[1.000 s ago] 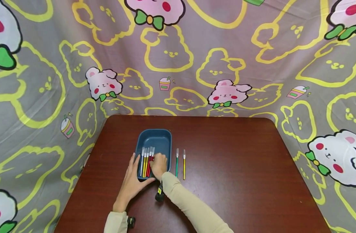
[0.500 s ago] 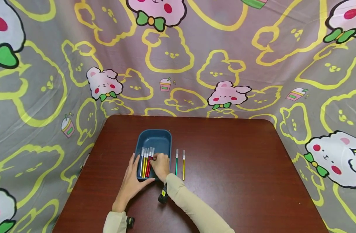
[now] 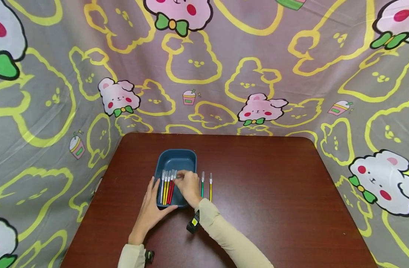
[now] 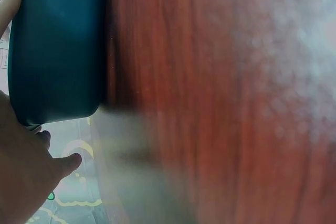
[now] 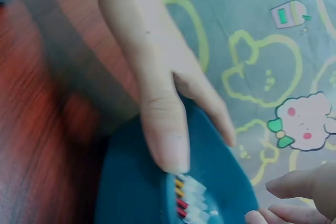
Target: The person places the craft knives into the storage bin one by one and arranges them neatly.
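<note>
Inside the blue tray [image 3: 181, 162], side by side in its left part, clear caps toward its far end: one silvery stick [image 3: 162, 191], two yellow sticks [image 3: 165, 191], two red sticks [image 3: 171, 192]. Around the tray's near-left corner, left hand [image 3: 152, 206], grip spread wide, thumb on the near rim. Over the tray's right part, right hand [image 3: 188, 188], fingers bent in close to the red sticks' caps; cannot tell whether clamped on one or merely beside it. Right of the tray, on the reddish-brown table [image 3: 268, 178]: capped green stick [image 3: 202, 188], then lone yellow stick [image 3: 211, 186]. Behind the tray and to both sides, beyond the table, cartoon-printed cloth [image 3: 221, 87]. Hidden behind the right arm: green stick's lower end. In the left wrist view, tray contents out of sight behind its outer wall; in the right, tray cut off at the bottom.
</note>
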A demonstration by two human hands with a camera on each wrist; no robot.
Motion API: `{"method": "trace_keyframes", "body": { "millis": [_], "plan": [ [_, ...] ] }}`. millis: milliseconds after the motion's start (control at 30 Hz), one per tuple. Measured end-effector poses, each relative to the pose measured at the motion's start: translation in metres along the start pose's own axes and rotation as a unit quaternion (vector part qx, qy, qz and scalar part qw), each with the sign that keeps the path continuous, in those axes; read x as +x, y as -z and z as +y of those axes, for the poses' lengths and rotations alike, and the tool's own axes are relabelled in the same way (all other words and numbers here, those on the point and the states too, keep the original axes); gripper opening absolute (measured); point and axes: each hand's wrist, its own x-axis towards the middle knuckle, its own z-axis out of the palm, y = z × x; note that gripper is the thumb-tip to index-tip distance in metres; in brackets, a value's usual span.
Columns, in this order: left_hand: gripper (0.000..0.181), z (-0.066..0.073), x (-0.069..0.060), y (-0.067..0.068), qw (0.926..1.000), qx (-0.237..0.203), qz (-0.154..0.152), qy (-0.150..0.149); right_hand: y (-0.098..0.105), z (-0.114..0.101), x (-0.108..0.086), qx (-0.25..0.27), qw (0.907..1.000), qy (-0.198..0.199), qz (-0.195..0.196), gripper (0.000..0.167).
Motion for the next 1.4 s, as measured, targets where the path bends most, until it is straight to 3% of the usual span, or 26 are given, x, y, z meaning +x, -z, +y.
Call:
{"method": "trace_keyframes", "body": {
  "millis": [267, 767, 1100, 1400],
  "plan": [
    [0.123, -0.002, 0.0, -0.001, 0.9999, 0.009, -0.002, 0.009, 0.014, -0.001, -0.005, 0.045, 0.9987, -0.022, -0.007, 0.022],
    [0.122, 0.0, 0.003, -0.001, 0.9999, 0.013, -0.004, 0.007, 0.036, 0.011, -0.004, 0.032, 0.9988, -0.003, 0.038, 0.023],
    [0.122, -0.002, 0.003, -0.002, 0.9998, 0.016, -0.003, 0.009, 0.049, 0.022, -0.008, 0.053, 0.9965, 0.005, 0.064, 0.023],
    [0.123, -0.002, 0.002, -0.002, 0.9998, 0.016, 0.0, 0.015, 0.058, 0.034, -0.009, 0.072, 0.9944, -0.012, 0.077, 0.022]
  ]
}}
